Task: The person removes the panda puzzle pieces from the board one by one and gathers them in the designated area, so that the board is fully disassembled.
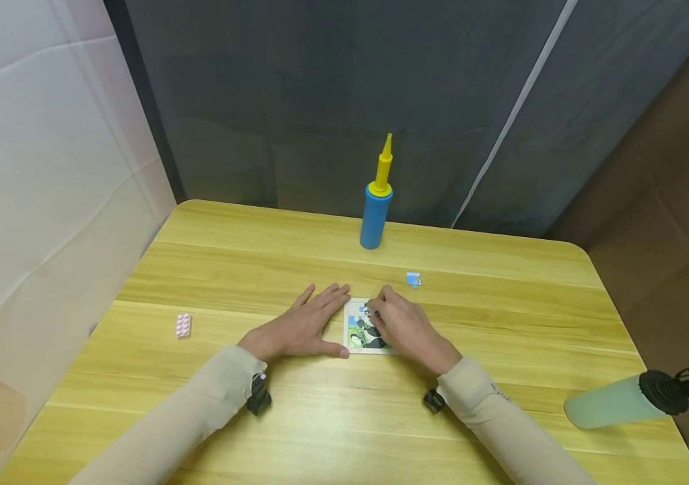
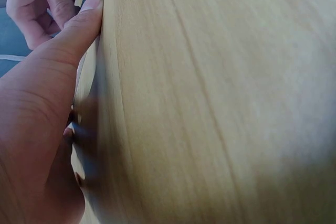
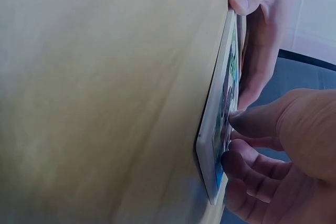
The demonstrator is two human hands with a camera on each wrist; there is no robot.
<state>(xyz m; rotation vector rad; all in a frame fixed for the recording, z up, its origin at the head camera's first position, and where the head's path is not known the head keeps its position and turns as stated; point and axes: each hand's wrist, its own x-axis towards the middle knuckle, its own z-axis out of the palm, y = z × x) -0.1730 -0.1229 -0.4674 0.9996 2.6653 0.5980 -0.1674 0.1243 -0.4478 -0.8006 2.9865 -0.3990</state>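
Observation:
A small panda jigsaw puzzle (image 1: pixel 364 335) in a white frame lies flat on the table between both hands. My left hand (image 1: pixel 308 325) rests with fingers spread at the frame's left side, its thumb at the near left corner. My right hand (image 1: pixel 407 327) is over the puzzle's right part, thumb and fingers curled down to the picture, pinching a puzzle piece mostly hidden beneath them. In the right wrist view, the thumb (image 3: pixel 257 120) and bent fingertips meet the face of the puzzle. A loose light-blue puzzle piece (image 1: pixel 413 279) lies just beyond the right hand.
A blue hand pump (image 1: pixel 374 219) with a yellow nozzle stands upright toward the table's back edge. At the left is a pink toy brick (image 1: pixel 183 326). A pale green bottle (image 1: pixel 617 402) with a black lid stands at the right edge. Dark curtain hangs behind the table.

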